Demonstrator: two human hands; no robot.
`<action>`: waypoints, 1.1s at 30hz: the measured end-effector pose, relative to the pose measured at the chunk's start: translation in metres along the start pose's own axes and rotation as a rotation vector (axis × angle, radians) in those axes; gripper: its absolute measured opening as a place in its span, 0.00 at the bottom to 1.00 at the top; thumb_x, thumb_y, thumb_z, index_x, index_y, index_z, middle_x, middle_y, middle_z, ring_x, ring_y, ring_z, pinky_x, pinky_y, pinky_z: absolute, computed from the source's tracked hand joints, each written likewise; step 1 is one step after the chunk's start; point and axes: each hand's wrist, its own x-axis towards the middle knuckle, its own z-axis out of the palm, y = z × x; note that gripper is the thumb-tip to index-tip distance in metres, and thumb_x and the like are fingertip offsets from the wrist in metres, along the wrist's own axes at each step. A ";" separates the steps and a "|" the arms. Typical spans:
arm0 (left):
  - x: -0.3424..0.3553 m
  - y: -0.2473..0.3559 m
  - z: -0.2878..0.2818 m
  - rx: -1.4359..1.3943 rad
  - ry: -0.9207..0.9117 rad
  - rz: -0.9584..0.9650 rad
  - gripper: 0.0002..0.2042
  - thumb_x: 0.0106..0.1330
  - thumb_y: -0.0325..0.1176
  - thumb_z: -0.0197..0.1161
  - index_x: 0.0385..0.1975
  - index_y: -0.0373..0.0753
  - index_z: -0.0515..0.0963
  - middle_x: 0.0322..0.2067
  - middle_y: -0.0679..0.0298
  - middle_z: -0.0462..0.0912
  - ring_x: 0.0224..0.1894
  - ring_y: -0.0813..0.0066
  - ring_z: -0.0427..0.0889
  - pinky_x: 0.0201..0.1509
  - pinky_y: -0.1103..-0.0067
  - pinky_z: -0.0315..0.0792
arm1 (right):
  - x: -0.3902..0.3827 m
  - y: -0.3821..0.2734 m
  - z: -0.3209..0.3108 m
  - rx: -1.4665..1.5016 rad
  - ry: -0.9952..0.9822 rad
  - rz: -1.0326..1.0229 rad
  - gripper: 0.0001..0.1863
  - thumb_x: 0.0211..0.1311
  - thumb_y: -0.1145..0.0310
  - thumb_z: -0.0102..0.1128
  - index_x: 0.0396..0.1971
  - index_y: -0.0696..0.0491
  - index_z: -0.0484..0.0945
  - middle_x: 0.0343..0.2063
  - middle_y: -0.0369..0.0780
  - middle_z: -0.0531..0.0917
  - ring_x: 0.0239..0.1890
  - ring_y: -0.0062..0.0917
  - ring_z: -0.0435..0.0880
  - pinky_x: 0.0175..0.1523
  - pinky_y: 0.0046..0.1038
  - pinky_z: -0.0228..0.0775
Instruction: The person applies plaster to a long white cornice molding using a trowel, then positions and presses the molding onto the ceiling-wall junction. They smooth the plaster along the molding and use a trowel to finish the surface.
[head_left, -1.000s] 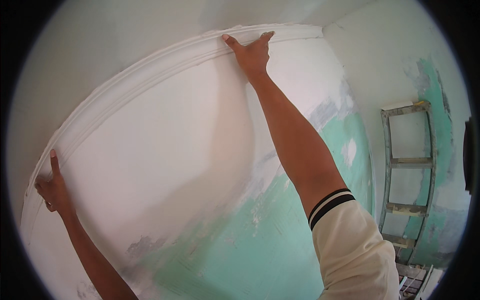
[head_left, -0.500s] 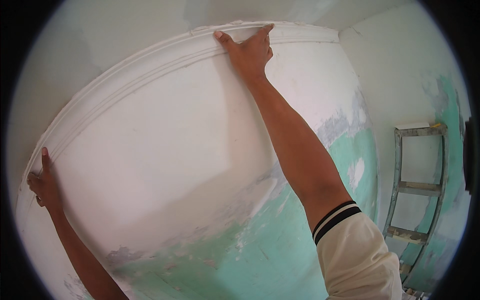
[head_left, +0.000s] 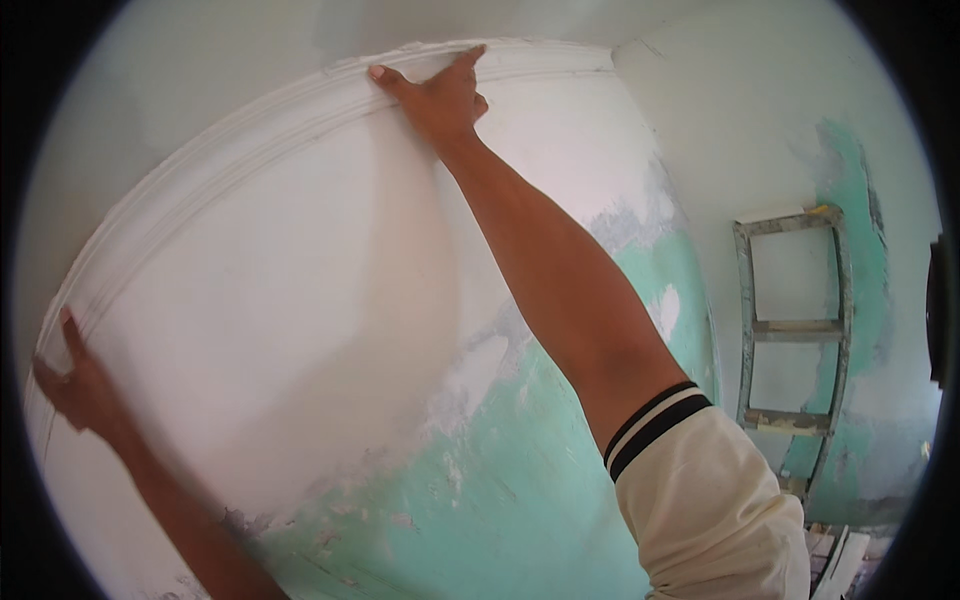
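Observation:
A long white cornice moulding (head_left: 215,165) with ridged lines runs along the join of wall and ceiling, bending across the upper left of the view. My right hand (head_left: 440,102) presses up on it at the top, thumb and index finger stretched apart, other fingers partly folded. At the far left, my left hand (head_left: 82,388) rests against the moulding's other stretch, thumb raised and spread from the fingers. That hand is slightly blurred. Both arms reach up, the right one in a cream sleeve (head_left: 710,490) with black bands.
Below the moulding the wall (head_left: 250,330) is white, with patchy green paint (head_left: 480,530) lower down. A worn stepladder (head_left: 795,330) stands against the right wall. Boards or debris (head_left: 845,565) lie on the floor at the lower right.
The view has shifted right, so the ladder, moulding and right hand appear farther left. Both hands stay at the moulding, and more of the floor shows at the lower right.

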 end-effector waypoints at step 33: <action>-0.153 0.307 -0.019 -0.247 -0.457 0.883 0.30 0.79 0.53 0.42 0.77 0.48 0.58 0.74 0.61 0.64 0.77 0.62 0.60 0.81 0.60 0.49 | 0.193 0.196 -0.170 -0.317 -0.100 -0.028 0.80 0.46 0.24 0.68 0.73 0.74 0.33 0.66 0.63 0.67 0.72 0.52 0.65 0.76 0.36 0.56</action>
